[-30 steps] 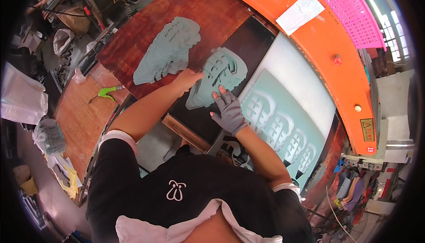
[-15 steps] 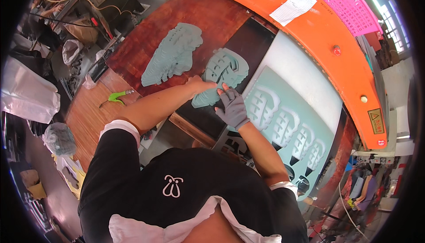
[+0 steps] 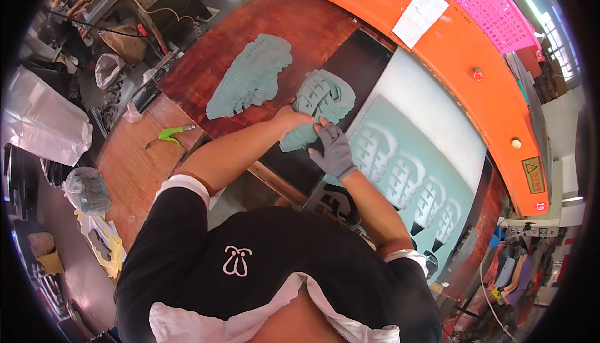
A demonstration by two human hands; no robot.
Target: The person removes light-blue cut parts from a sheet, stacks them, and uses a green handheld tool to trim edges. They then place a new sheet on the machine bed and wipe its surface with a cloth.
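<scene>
Teal cut pieces, small stack [image 3: 322,102]: fanned on the dark mat [image 3: 356,68] of the worktop, just left of the pale teal sheet [image 3: 431,174] with shaped cut-outs. Both hands meet at the stack's lower end. Left hand [image 3: 292,120], bare, closed on the near edge of the stack. Right hand [image 3: 333,150], grey glove, fingers curled onto the same end, pinching the pieces; thumb hidden. Second, larger fan of teal pieces [image 3: 250,75] lies apart to the left on the red-brown worktop [image 3: 312,24]. Green-handled tool [image 3: 169,134] further left on a lower wooden surface. Orange machine frame [image 3: 494,87] curves beyond the sheet, white paper [image 3: 420,18] on it.
</scene>
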